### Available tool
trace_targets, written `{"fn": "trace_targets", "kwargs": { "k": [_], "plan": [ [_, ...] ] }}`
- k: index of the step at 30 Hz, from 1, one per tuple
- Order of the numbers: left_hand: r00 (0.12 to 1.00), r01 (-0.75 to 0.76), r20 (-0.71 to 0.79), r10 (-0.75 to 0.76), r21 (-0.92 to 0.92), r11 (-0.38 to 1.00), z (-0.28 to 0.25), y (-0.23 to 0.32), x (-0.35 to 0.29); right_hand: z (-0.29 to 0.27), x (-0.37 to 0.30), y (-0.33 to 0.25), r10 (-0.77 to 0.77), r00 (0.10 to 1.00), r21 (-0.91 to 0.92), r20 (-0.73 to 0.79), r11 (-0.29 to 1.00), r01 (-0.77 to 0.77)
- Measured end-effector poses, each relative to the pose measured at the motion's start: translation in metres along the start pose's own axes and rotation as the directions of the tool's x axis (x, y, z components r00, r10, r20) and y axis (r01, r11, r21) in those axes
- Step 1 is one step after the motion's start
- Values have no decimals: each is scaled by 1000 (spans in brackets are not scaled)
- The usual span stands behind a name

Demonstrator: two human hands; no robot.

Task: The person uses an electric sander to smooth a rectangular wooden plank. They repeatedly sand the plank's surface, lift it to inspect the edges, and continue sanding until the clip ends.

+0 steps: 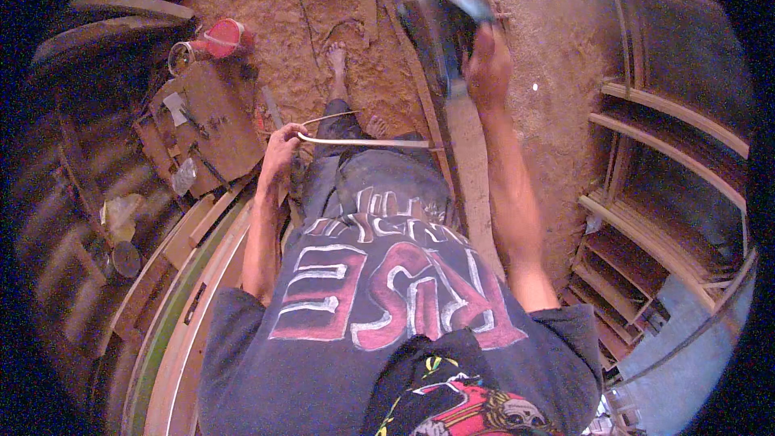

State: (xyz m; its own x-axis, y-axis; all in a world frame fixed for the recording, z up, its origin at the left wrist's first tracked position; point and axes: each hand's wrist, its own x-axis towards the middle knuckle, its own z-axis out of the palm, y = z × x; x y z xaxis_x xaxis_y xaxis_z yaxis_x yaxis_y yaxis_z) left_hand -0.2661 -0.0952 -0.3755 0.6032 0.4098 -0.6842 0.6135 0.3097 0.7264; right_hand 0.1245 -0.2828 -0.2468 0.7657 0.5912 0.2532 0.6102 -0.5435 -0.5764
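My left hand is closed on one end of a thin pale strip. The strip runs sideways across in front of my thighs, and its far end meets the long wooden board on my right. A thinner strand also leads away from this hand; whether it belongs to the strip I cannot tell. My right hand is stretched forward over the board, its fingers curled at a dark tool with a light-blue part. Motion smears that tool, so its kind is unclear.
Sawdust covers the floor, where my bare feet rest. A red bucket and a brown panel with small items lie at left, above long planks. Wooden frames line the right side. A cable crosses the floor ahead.
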Motion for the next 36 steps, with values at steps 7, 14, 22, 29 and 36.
{"fn": "trace_targets", "kwargs": {
  "k": [7, 14, 22, 29, 36],
  "plan": [
    [997, -46, 59, 40, 110, 993, 24, 24, 1, -89, -162, -11, 347, 923, 210, 166, 902, -376],
    [1000, -9, -14, 11, 135, 991, 17, 37, -5, -31, -49, -15, 212, 972, 90, 98, 971, -221],
    [996, 60, -60, -68, -127, 990, 9, 24, -11, 23, 132, -39, 131, 990, 33, 44, 991, -132],
    [998, 9, -57, -3, 107, 994, 9, 34, -20, -6, 61, 6, 115, 993, 216, 25, 969, -117],
    [987, -160, 73, 145, 281, 946, 32, 69, -8, -107, -145, 36, 479, 849, 213, 222, 826, -522]
  ]
}}
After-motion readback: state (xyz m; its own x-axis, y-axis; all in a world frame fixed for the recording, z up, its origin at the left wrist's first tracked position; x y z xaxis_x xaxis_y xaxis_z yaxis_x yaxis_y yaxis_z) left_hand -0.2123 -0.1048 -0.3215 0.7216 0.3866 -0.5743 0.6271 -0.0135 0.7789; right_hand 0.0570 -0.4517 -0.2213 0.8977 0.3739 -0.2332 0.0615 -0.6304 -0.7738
